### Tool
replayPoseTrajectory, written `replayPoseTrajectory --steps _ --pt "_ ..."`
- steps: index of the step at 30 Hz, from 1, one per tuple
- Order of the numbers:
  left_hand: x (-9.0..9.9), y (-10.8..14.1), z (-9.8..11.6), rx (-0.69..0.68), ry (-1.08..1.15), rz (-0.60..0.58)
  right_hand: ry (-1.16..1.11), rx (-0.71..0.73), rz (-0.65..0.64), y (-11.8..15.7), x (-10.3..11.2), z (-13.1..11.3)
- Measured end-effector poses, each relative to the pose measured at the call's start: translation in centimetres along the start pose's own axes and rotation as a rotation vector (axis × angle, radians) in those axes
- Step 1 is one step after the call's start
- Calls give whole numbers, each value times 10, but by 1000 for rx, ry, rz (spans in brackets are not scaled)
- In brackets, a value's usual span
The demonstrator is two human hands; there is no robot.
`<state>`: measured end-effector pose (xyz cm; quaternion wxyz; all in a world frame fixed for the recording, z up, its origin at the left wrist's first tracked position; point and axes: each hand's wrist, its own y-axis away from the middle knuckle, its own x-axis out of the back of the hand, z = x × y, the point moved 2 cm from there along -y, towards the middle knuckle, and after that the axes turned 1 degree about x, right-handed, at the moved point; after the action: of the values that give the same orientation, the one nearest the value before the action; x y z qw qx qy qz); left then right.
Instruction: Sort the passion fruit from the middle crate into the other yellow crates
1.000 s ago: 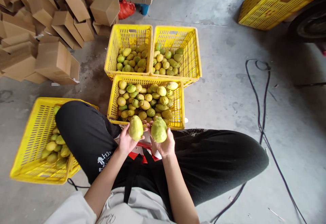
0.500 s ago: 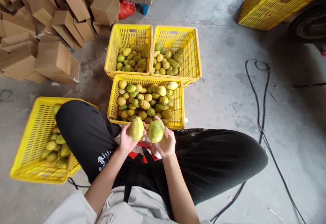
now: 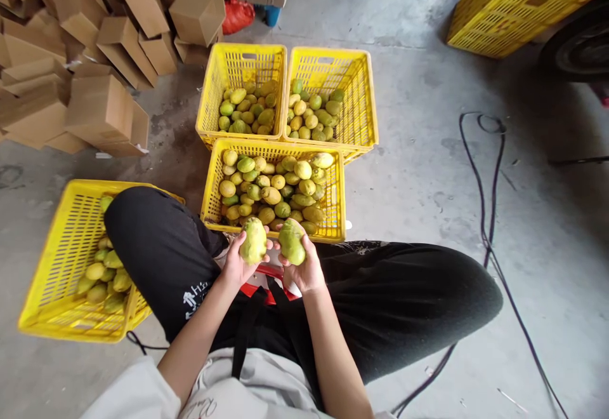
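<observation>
My left hand (image 3: pixel 236 265) is wrapped round a yellow-green fruit (image 3: pixel 254 241), its thumb on the fruit's left side. In my right hand (image 3: pixel 308 271) lies a greener fruit (image 3: pixel 292 242), with the thumb along its right side. Both fruits are held side by side, a small gap apart, over my lap at the near rim of a yellow crate (image 3: pixel 338 197). That crate is filled with many yellow and green fruits (image 3: pixel 271 195).
Two more yellow crates (image 3: pixel 202 108) (image 3: pixel 373 101) with fruit stand behind. At left is another fruit crate (image 3: pixel 45 279). Cardboard boxes (image 3: pixel 102 108) pile up at upper left. A black cable (image 3: pixel 518 317) lies on the floor at right, below a far yellow crate (image 3: pixel 499 16).
Both fruits have turned a little in my hands and sit slightly farther apart. My right thumb now lies over the side of its fruit.
</observation>
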<state>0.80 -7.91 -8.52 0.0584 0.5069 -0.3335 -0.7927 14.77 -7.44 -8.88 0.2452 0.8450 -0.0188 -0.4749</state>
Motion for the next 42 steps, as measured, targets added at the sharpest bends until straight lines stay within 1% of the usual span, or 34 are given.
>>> replayPoseTrajectory --steps 3,7,10,12,14,17,20,22,25,28,31,33,38,42 --pt "-3 0 -2 21 -28 -70 -12 -16 40 0 -2 -1" --pt "-5 0 -2 47 -11 -103 -77 -35 69 2 -4 -6" --pt "-3 -2 0 40 38 -48 -91 -28 43 2 -4 -7" --pt "-1 -3 2 4 69 16 -62 -16 21 2 -4 -7" --pt "0 -2 3 -9 79 50 -10 6 6 2 -4 -5" --pt "-1 0 2 11 57 2 36 34 -13 4 -5 -2" --pt "-2 0 -2 57 -16 -59 41 35 -34 7 -7 2" --pt "-1 -1 -5 84 -71 -73 56 45 -37 7 -6 3" --pt "0 -3 -8 77 -103 -85 93 52 -32 5 -4 5" --pt "-1 -3 -6 60 -63 -99 79 55 -7 2 -1 3" --pt "-4 -1 -3 61 -15 -72 -60 51 58 1 0 -2" --pt "-6 0 -1 40 6 -35 -142 44 71 2 -2 -6" --pt "-5 0 2 -55 34 11 -141 48 62 5 -5 -10" --pt "-3 0 1 -73 37 27 -155 34 59 4 -2 -9"
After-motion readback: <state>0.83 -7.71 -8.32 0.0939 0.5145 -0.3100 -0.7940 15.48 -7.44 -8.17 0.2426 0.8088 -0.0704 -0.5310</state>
